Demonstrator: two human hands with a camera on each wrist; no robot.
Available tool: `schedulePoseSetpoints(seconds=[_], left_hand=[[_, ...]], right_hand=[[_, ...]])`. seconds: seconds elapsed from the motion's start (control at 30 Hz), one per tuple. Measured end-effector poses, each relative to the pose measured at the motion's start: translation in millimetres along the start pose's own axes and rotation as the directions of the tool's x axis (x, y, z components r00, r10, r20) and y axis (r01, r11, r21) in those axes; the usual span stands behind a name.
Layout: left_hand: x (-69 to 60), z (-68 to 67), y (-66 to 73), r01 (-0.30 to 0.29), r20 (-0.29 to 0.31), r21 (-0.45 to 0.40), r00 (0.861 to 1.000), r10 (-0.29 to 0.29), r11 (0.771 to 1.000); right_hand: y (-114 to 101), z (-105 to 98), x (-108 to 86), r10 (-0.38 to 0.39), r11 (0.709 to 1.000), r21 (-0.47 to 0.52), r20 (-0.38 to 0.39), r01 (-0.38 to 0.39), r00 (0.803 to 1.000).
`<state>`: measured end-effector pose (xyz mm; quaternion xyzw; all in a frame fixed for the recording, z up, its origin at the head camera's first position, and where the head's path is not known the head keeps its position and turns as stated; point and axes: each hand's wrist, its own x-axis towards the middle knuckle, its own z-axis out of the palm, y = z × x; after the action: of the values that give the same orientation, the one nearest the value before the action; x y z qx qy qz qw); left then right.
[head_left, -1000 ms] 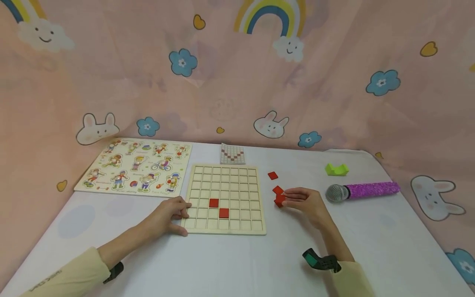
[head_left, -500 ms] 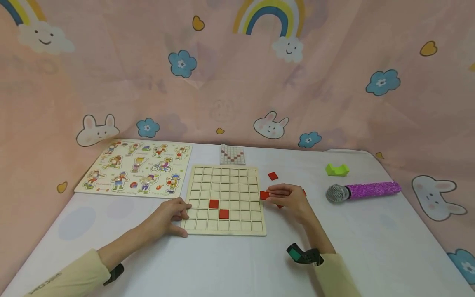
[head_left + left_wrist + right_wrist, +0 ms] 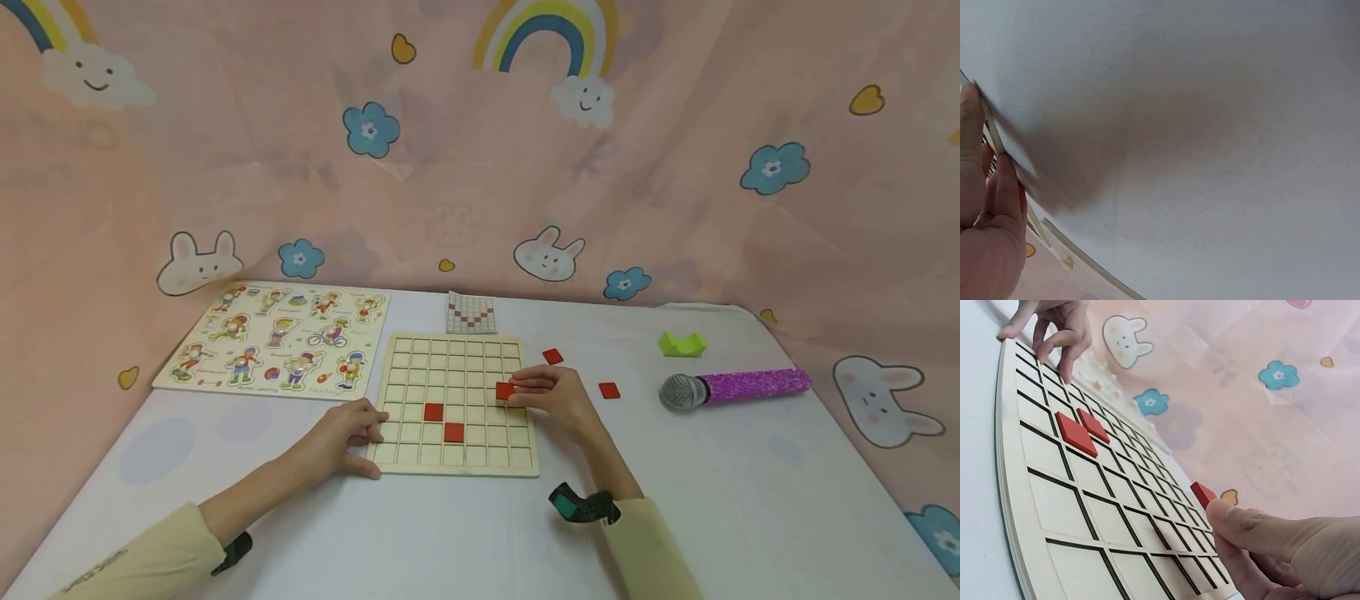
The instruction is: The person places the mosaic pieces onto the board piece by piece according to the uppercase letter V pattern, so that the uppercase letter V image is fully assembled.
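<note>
A cream wooden grid board [image 3: 405, 367] lies flat on the table, with two red square tiles [image 3: 433, 412] [image 3: 453, 432] in cells of its lower part. My left hand [image 3: 341, 437] grips the board's left edge, thumb near the front corner and fingertips over the rim; the left wrist view shows the same left hand [image 3: 991, 206] at the edge. Between thumb and fingers, my right hand [image 3: 555, 400] pinches another red tile [image 3: 1204, 494] above the board's right side. In the right wrist view that tile is tilted and clear of the grid surface.
Two loose red tiles [image 3: 552, 357] [image 3: 610, 390] lie right of the board. Behind it is a small pattern card [image 3: 471, 313]. A picture puzzle board [image 3: 255, 342] sits left; a purple microphone [image 3: 750, 386] and a green notched block [image 3: 682, 343] sit right.
My right hand has carried a red tile leftward from the pile to over the board's right side. One loose tile now lies farther right. My left hand has stayed at the board's edge.
</note>
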<state>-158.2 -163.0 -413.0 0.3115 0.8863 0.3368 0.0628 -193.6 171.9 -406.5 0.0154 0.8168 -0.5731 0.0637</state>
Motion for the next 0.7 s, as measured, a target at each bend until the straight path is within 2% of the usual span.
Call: schedulePoseSetpoints(seconds=[0.27, 0.5, 0.7], left_hand=[[0.1, -0.8, 2.6, 0.011, 0.008, -0.027, 1.000, -0.011, 1.000], [0.2, -2.3, 4.3, -0.002, 0.004, 0.023, 1.000, 0.002, 1.000], [0.7, -2.4, 3.4, -0.002, 0.006, -0.003, 1.000, 0.002, 1.000]], right_hand=[[-6.0, 19.7, 5.4, 0.003, 1.000, 0.018, 0.001, -0.003, 1.000], [-14.8, 38.3, 6.5, -0.019, 0.999, 0.048, -0.011, 0.019, 1.000], [-21.1, 52.3, 9.1, -0.043, 0.996, 0.078, 0.015, 0.042, 0.999]])
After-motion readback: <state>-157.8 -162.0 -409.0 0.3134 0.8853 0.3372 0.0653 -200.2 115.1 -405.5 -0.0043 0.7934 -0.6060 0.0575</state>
